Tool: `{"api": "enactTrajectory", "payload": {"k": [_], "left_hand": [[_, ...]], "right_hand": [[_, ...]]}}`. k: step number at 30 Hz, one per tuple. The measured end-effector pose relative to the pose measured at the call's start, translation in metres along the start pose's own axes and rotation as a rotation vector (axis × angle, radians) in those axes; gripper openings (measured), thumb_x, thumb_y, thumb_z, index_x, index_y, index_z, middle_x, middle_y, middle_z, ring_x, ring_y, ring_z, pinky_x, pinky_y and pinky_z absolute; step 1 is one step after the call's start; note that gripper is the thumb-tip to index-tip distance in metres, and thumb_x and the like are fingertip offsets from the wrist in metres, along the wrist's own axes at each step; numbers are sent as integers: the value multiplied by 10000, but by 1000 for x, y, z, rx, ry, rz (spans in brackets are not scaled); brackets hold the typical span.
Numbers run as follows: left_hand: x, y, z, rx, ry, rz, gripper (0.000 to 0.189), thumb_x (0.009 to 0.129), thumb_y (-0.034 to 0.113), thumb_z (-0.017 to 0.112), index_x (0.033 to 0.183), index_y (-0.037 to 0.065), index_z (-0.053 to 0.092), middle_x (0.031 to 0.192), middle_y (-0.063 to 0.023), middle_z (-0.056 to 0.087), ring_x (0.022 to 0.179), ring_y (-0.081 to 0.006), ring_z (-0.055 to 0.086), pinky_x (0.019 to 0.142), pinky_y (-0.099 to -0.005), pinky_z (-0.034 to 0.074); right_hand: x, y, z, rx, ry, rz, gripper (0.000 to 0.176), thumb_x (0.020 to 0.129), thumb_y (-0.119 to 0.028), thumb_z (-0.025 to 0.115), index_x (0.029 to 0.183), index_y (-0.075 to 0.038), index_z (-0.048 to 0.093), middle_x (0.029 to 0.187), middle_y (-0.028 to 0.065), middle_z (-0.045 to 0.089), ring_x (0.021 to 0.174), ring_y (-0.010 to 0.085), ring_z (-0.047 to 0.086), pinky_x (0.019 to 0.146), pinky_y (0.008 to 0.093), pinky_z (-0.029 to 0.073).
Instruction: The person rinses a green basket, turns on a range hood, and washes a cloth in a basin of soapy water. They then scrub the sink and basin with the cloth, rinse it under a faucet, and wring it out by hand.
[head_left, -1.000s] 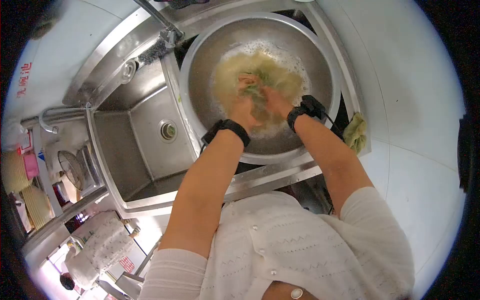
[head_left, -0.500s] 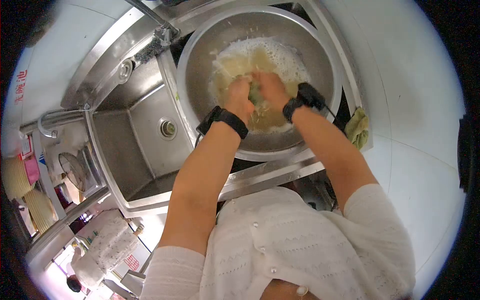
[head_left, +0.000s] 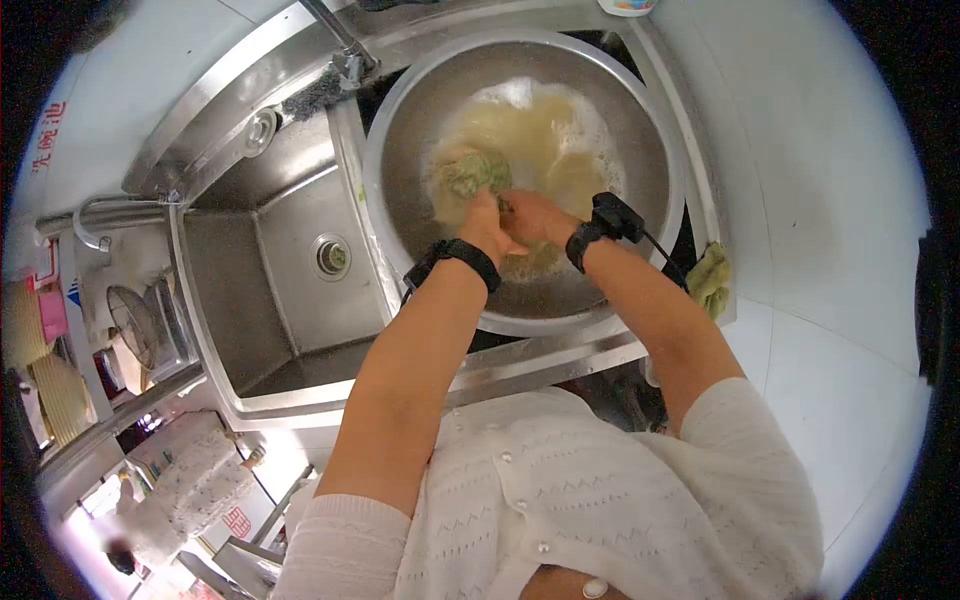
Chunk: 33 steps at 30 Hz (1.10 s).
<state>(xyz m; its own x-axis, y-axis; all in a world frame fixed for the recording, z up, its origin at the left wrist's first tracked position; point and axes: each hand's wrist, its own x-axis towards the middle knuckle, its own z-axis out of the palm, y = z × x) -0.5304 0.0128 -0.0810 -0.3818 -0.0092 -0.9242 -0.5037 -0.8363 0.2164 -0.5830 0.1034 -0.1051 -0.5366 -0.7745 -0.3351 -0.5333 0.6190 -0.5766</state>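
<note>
A large round metal basin (head_left: 650,150) holds cloudy yellowish water with foam. In it is a wet green cloth (head_left: 478,174), bunched up near the left part of the water. My left hand (head_left: 487,225) reaches in just below the cloth, its fingers partly hidden by the cloth and water. Close beside it, my right hand (head_left: 532,215) has its fingers curled round the lower end of the cloth. Both wrists carry black straps.
Left of the basin is a metal sink (head_left: 300,280) with a drain, and a faucet (head_left: 350,62) stands behind. A green rag (head_left: 709,282) lies on the right rim. Shelves with stacked dishes (head_left: 60,395) and another person (head_left: 150,525) are at the lower left.
The green cloth shows more clearly and sits further left. My hands have moved slightly down in the view, and the splashing has lessened. The view has shifted slightly.
</note>
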Motion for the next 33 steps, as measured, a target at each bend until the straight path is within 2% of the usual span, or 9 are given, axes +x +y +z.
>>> {"api": "enactTrajectory", "payload": {"k": [8, 13, 15, 17, 20, 24, 26, 29, 33], "left_hand": [[-31, 35, -1, 151, -146, 73, 432, 820, 335, 396, 1154, 68, 331, 1160, -111, 369, 1024, -280, 403, 806, -424, 382], [-6, 10, -4, 10, -412, 374, 347, 823, 359, 363, 1025, 95, 459, 939, -114, 534, 813, -254, 545, 652, -377, 480], [-8, 11, 19, -26, -343, 324, 359, 827, 361, 350, 1038, 89, 448, 954, -117, 527, 848, -263, 530, 686, -397, 463], [-25, 25, 25, -81, -272, 293, 371, 831, 364, 336, 1050, 83, 437, 969, -121, 521, 882, -272, 514, 720, -418, 447], [-46, 36, 17, -234, -382, 191, 391, 826, 376, 333, 1061, 77, 425, 1037, -121, 485, 978, -289, 449, 799, -516, 358], [-27, 24, -8, -31, -165, 112, 403, 820, 405, 318, 1073, 109, 423, 1125, -86, 427, 1038, -306, 388, 837, -613, 231], [-10, 9, -19, 0, -211, 95, 397, 819, 411, 317, 1071, 124, 427, 1154, -73, 403, 1041, -309, 384, 836, -629, 212], [-6, -7, -20, 369, 24, 429, 364, 819, 400, 332, 1019, 123, 457, 1077, -62, 470, 1050, -311, 376, 801, -628, 254], [-23, 20, -12, -172, -35, 15, 344, 817, 375, 362, 942, 77, 479, 951, -78, 538, 990, -266, 452, 786, -496, 377]], "right_hand": [[-31, -64, -70, 810, -182, 1, 333, 658, -189, 581, 939, -17, 531, 720, 91, 541, 663, 116, 494, 594, 262, 413], [-1, -30, -32, -294, 363, -119, 234, 668, -218, 536, 805, -31, 570, 726, 165, 569, 667, 320, 555, 606, 385, 442], [-6, 22, -30, -184, 513, -172, 231, 661, -239, 529, 778, -48, 583, 676, 156, 558, 670, 325, 552, 632, 381, 449], [-4, 25, -56, -271, 60, 170, 294, 676, -247, 537, 916, -77, 552, 850, 157, 548, 775, 338, 536, 691, 417, 436], [4, 75, -39, -451, 489, 238, 439, 700, -260, 537, 1101, -121, 424, 1065, 175, 446, 905, 384, 476, 743, 482, 400], [-7, 79, 1, -778, 221, -204, 505, 740, -275, 501, 1180, -141, 291, 1113, 231, 350, 947, 435, 423, 760, 496, 384], [-7, 37, 7, -185, 92, 137, 452, 713, -230, 530, 1119, -115, 368, 1092, 207, 416, 933, 387, 460, 740, 433, 405], [32, 58, 59, 597, -88, -171, 355, 696, -198, 548, 1015, -75, 454, 988, 156, 516, 888, 311, 511, 714, 372, 413], [-29, -56, -61, 343, -185, -89, 272, 706, -203, 547, 924, -49, 497, 880, 115, 562, 830, 251, 539, 689, 337, 416]]}}
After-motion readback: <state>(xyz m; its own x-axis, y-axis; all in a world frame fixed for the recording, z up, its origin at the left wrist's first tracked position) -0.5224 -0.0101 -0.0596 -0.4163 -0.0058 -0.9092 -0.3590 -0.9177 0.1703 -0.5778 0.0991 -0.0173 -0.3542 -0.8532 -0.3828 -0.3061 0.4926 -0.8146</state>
